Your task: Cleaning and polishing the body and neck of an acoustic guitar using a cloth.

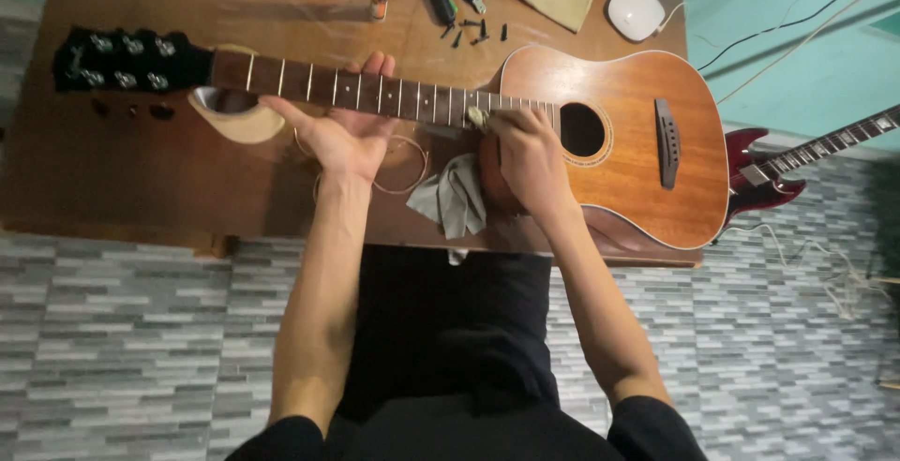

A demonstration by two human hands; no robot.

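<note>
A: Where's the guitar (619, 133)?

B: Flat on its back on the wooden table (141, 180), strings off. Your left hand (342, 133) cups the neck (375, 96) from below, fingers curled up over the far edge, thumb stretched toward the neck rest (234, 119). Your right hand (525, 156) is closed around a small pale pad (478, 117), pressed on the fingerboard just short of the sound hole (582, 130).

A: How will it handle?

B: I'd judge it light for its bulk — a hollow body, stiff but thin-walled, and the gloss finish looks slippery and easy to scratch. The neck is the rigid part, so grip there and at the waist of the body. Stay off the bridge (667, 142) and the tuners on the headstock (127, 60).

A: Which way does it point?

B: Long axis runs left–right across the table. Headstock to your left, body to your right, sound hole facing up.

A: Anything close by?

B: A grey cloth (455, 200) at the table's near edge between your hands, loose wire coils (408, 166) under the left wrist, small black pins (473, 32) and tools beyond the neck. A red electric guitar (764, 175) leans off the right end.
</note>
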